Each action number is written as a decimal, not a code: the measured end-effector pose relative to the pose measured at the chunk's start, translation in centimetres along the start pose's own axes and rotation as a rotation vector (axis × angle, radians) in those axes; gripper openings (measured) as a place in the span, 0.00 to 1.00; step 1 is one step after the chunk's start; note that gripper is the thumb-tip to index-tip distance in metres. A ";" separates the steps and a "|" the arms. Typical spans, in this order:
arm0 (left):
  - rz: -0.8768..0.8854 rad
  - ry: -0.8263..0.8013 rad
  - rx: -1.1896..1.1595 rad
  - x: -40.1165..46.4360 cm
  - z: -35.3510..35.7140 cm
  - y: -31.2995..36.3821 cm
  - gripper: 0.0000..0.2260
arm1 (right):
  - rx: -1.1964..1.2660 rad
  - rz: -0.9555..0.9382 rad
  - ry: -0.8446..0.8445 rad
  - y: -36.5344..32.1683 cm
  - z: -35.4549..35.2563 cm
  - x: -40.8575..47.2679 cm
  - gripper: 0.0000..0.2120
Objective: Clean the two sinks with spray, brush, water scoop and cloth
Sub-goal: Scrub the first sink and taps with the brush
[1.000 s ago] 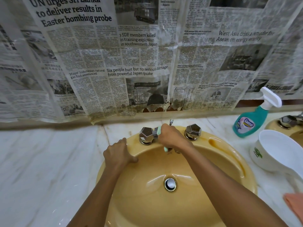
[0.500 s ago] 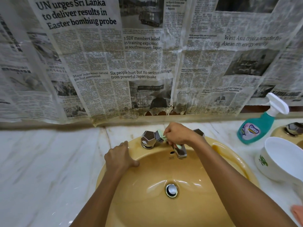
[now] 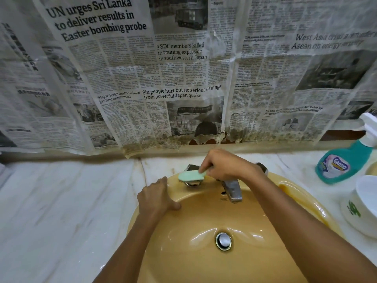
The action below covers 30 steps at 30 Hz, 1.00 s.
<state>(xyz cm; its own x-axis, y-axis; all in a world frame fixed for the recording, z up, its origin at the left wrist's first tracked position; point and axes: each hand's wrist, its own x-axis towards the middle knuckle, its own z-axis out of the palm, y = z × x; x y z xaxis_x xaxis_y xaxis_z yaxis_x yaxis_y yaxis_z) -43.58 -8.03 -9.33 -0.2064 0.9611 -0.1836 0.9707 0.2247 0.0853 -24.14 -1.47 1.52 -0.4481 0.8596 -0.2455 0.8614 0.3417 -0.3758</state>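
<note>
A yellow sink [image 3: 204,201] fills the lower middle, with a chrome drain [image 3: 223,240] and a chrome spout [image 3: 232,189]. My right hand [image 3: 226,164] grips a pale green brush [image 3: 191,175] and holds its bristles down on the left tap handle [image 3: 191,183], which is mostly hidden beneath it. My left hand [image 3: 155,199] rests on the sink's left rim, thumb inside the basin. The right tap handle [image 3: 262,167] peeks out behind my right wrist. A teal spray bottle [image 3: 340,166] lies at the right, next to a white water scoop [image 3: 363,205].
Newspaper sheets [image 3: 183,68] cover the wall behind the sink. White marble counter [image 3: 61,211] stretches to the left. The rim of the second yellow sink [image 3: 372,168] shows at the far right edge, behind the scoop.
My right hand has swung the brush from the spout base leftward and flat onto the left tap handle. The spout is now uncovered. My left hand stays on the rim.
</note>
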 end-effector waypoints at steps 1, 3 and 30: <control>-0.001 -0.001 0.001 0.0 0.0 0.0 0.33 | -0.031 -0.015 0.020 0.0 -0.2 0.1 0.16; -0.007 -0.016 -0.003 0.1 -0.1 0.0 0.34 | -0.058 -0.032 0.065 0.3 -0.5 0.4 0.16; -0.091 -0.047 -0.137 -0.5 0.0 0.7 0.41 | -0.064 -0.028 0.113 -3.3 0.7 0.3 0.06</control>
<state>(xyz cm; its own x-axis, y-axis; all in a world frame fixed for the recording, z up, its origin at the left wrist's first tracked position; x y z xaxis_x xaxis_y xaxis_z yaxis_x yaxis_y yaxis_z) -42.79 -8.39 -9.19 -0.2833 0.9281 -0.2415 0.9218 0.3330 0.1984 -27.26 -2.55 2.08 -0.4451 0.8857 -0.1320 0.8643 0.3863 -0.3222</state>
